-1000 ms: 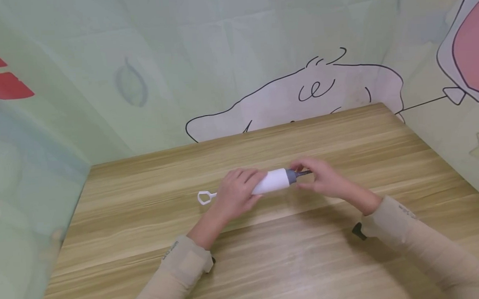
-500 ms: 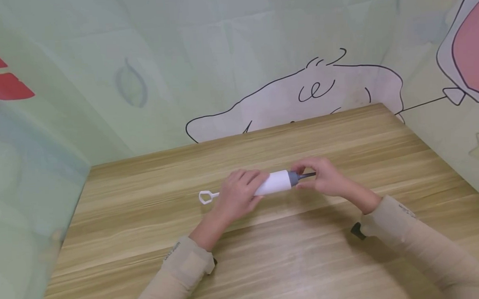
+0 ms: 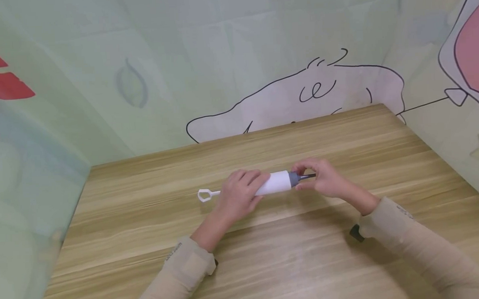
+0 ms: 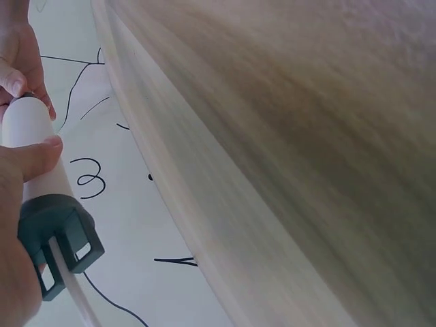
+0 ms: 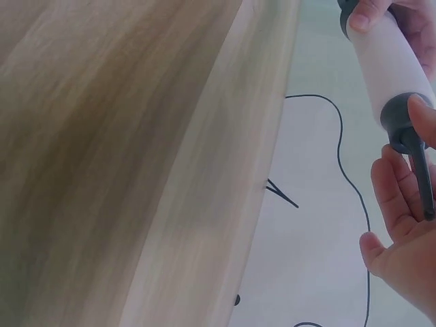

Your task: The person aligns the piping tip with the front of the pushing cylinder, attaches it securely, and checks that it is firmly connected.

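My left hand (image 3: 236,194) grips a white syringe-like tube (image 3: 275,182) around its barrel, its thumb lying along the white side in the left wrist view. From the tube's left end a thin white rod with a loop handle (image 3: 204,195) sticks out, passing through a dark grey end piece (image 4: 58,228). At the other end sits a grey nozzle cap (image 3: 294,178) with a long dark spout (image 5: 422,177). My right hand (image 3: 321,176) pinches this cap, thumb on its collar and fingers behind. The tube lies nearly level, above the tabletop.
The wood-grain table (image 3: 268,255) spreads under both hands. Pale green printed sheets (image 3: 172,72) hang along its back and sides, with a line drawing and a pink balloon (image 3: 476,45). Both forearms carry beige sleeves with dark camera mounts (image 3: 356,232) at the wrists.
The tube has shifted very slightly right with both hands still on it. A little more of the white rod shows beyond my left hand, and its loop sits slightly higher.
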A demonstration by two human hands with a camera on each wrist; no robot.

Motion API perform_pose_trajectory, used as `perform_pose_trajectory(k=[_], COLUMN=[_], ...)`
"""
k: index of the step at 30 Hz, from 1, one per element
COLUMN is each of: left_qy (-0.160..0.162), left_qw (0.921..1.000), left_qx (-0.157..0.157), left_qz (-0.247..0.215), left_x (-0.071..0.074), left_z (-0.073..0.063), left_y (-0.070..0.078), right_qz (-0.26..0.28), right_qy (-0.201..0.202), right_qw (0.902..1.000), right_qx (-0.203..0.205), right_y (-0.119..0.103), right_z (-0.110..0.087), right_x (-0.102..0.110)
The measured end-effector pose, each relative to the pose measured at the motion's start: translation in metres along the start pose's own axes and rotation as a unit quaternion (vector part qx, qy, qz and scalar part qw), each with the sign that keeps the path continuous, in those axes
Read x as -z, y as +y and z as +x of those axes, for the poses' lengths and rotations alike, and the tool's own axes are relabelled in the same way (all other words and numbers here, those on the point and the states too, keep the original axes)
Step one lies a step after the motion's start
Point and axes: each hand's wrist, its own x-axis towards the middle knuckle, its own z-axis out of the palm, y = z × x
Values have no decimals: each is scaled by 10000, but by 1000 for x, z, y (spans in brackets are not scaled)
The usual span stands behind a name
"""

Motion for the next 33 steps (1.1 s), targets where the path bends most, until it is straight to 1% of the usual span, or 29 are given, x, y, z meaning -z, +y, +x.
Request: perform_pose_trajectory(k=[2, 5, 6, 8, 10, 13, 18, 21, 27, 33], left_qy=[-119, -550, -734, -1091, -1352, -1637, -2058, -2210, -2383, -2550], left_qw=[9999, 9969, 9942, 9860, 9773, 9684, 9587, 9533, 9446, 9394], left_qx=[66, 349, 491, 791, 1005, 1132, 1204, 1302, 1510, 1489], left_qz=[-74, -437, -618, -984, -1287, -1504, -1550, -1593, -1680, -1739], left_x=[-1, -1, -1, -1, -1, -2, -6, -10, -19, -24], left_z=[0, 1, 1, 2, 3, 3, 2, 0, -5, -6], left_y=[-1, -3, -4, -7, -9, -12, -14, -17, -23, -27], right_qz=[-29, -10, 10, -7, -20, -173, -365, -367, -289, -259], right_qy=[-13, -87, -113, -166, -219, -344, -762, -926, -1118, -1326], right_qw=[10000, 9999, 9998, 9996, 9994, 9987, 9956, 9940, 9922, 9889], right_qx=[-41, -124, -169, -221, -267, -320, -413, -440, -477, -609], right_y=[1, 4, 5, 8, 12, 17, 25, 30, 38, 38], right_z=[0, 1, 1, 2, 4, 6, 11, 13, 15, 19], right_x=[0, -1, -1, 0, -1, -2, -7, -9, -13, -18])
